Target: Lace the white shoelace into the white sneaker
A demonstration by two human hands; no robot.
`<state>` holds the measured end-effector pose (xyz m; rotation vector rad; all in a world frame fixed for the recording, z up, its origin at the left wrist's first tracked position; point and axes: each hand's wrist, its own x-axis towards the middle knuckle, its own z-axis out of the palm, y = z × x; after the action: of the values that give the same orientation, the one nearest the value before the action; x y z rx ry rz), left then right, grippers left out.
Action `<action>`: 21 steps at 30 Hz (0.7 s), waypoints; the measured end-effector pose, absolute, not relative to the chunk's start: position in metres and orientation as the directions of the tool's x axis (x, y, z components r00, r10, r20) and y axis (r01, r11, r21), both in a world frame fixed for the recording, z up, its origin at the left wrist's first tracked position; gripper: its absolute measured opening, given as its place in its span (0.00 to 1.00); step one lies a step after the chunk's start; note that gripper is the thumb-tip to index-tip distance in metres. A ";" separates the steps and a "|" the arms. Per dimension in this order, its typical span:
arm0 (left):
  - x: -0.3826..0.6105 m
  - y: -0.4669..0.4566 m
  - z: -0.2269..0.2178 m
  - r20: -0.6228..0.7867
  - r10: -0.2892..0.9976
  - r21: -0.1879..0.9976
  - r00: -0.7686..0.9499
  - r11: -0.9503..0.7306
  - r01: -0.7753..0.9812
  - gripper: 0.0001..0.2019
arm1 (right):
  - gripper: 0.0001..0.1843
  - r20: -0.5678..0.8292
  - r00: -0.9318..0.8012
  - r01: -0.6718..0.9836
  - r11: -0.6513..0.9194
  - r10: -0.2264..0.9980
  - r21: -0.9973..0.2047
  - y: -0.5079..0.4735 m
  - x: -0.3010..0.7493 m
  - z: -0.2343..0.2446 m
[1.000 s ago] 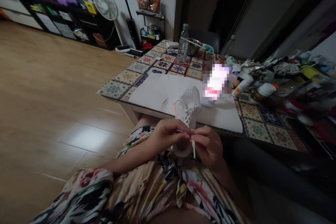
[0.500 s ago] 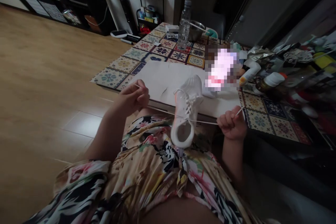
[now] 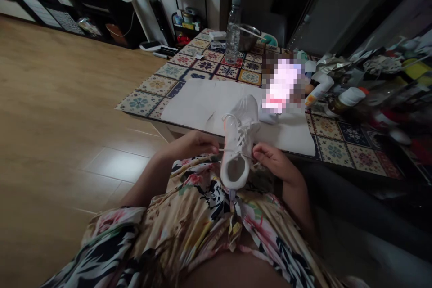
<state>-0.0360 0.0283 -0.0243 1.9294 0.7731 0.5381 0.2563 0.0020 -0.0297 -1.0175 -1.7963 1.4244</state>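
A white knit sneaker [image 3: 240, 137] rests on my lap with its toe pointing away and its heel opening facing up toward me. A white shoelace [image 3: 229, 150] runs through its eyelets and out to both sides. My left hand [image 3: 194, 144] is at the left of the shoe, its fingertips pinching one stretch of lace. My right hand [image 3: 273, 162] holds the other stretch close to the shoe's right side. The shoe's sole is hidden.
Beyond the shoe, a white sheet [image 3: 202, 103] lies on a patterned tile tabletop [image 3: 138, 103]. A plastic water bottle [image 3: 232, 31] and steel bowl [image 3: 249, 37] stand behind it. Bottles and packets crowd the right. A blurred patch [image 3: 281, 85] hides something. Wood floor lies left.
Both hands have come inward from wide apart, where the lace was stretched, and are now close to the shoe. Earlier still they were together above it. The shoe has barely moved.
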 end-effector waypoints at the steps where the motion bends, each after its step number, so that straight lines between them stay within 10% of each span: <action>1: -0.037 0.030 -0.026 0.058 0.692 0.898 0.720 -0.352 0.266 0.15 | 0.26 -0.023 -0.519 0.187 0.088 0.854 -0.978 0.002 0.257 -0.031; 6: -0.044 0.035 -0.029 0.236 0.627 0.888 0.743 -0.449 0.097 0.19 | 0.23 -0.085 -0.585 0.185 0.031 0.806 -0.982 0.005 0.269 -0.035; 11: -0.041 0.024 -0.026 0.340 0.694 0.928 0.634 -0.357 -0.106 0.15 | 0.17 0.146 -0.660 0.006 0.199 0.737 -0.980 0.005 0.271 -0.034; 21: 0.009 -0.001 -0.040 0.390 0.805 0.893 0.447 -0.212 -0.398 0.17 | 0.16 0.432 -0.337 -0.331 0.325 0.837 -0.886 -0.013 0.210 -0.038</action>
<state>0.0091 -0.0006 -0.0404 1.3858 0.3934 1.1512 0.2101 -0.0130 -0.0376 -0.4925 -1.4542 1.2923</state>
